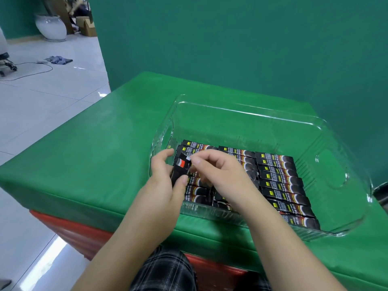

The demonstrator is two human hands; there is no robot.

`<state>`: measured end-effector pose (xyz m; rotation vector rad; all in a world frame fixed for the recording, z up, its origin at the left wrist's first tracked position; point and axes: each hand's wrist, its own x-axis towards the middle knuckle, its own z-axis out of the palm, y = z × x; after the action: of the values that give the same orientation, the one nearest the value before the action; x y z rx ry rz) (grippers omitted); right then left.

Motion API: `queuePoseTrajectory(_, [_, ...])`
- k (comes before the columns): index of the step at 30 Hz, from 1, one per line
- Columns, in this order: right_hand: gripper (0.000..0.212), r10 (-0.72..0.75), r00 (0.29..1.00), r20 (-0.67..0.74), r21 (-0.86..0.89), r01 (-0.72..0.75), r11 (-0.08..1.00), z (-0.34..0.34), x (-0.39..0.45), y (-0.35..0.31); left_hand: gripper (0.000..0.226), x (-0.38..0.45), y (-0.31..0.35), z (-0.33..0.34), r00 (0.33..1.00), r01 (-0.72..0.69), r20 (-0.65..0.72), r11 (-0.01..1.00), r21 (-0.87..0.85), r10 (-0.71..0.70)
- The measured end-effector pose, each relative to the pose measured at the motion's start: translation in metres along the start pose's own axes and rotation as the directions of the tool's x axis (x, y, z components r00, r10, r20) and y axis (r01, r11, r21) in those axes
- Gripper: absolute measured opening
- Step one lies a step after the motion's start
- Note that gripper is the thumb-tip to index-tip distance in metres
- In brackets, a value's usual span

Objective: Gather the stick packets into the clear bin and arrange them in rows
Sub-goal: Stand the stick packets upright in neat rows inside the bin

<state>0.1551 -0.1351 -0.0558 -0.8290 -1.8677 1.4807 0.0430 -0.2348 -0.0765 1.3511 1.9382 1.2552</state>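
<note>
Green padded table top [88, 156] on red base [84, 234], green wall behind, grey tiled floor left with white vase [50, 27], clear bin [327, 131] on table holding rowed stick packets [281, 179], left hand [165, 185] and right hand [218, 173] both pinching one packet [180, 166] at bin's left wall

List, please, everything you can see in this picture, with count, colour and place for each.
clear bin: one, transparent, on the green pad.
stick packets: many, black, in three rows on the bin floor.
held packets: a few, black and red, over the bin's left end.
green pad: one, on a red base.
vase: one, white, far floor.
cardboard box: one, brown, beside it.
left hand: grips the held packets.
right hand: pinches their top.
</note>
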Motion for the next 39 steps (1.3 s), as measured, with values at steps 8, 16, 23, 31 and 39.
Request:
queuePoseTrajectory(8, [0.026, -0.069, 0.996, 0.055, 0.015, 0.068, 0.998, -0.001, 0.002, 0.011, 0.049, 0.002, 0.002, 0.0, 0.999, 0.036, -0.014, 0.993, 0.113, -0.034])
queuePoseTrajectory(16, [0.017, 0.048, 0.939, -0.34, 0.161, 0.008, 0.987, -0.012, 0.006, 0.013, 0.04, 0.002, -0.002, -0.001, 0.999, 0.037, 0.026, 0.99, 0.136, -0.041])
queuePoseTrajectory(23, [0.023, 0.227, 0.929, -0.292, 0.357, -0.114, 0.927, -0.029, 0.012, 0.006, 0.036, 0.002, -0.002, -0.002, 0.999, 0.038, 0.01, 0.988, 0.147, -0.04])
queuePoseTrajectory(31, [0.011, 0.242, 0.859, -0.452, 0.061, -0.24, 0.969, -0.041, 0.048, 0.031, 0.037, 0.005, -0.004, -0.001, 0.998, 0.066, -0.007, 0.99, 0.127, -0.066])
queuePoseTrajectory(39, [0.021, 0.112, 0.793, -0.599, -0.165, -0.259, 0.952, -0.039, 0.084, 0.031, 0.032, 0.004, -0.005, -0.003, 0.998, 0.067, -0.003, 0.992, 0.104, -0.067])
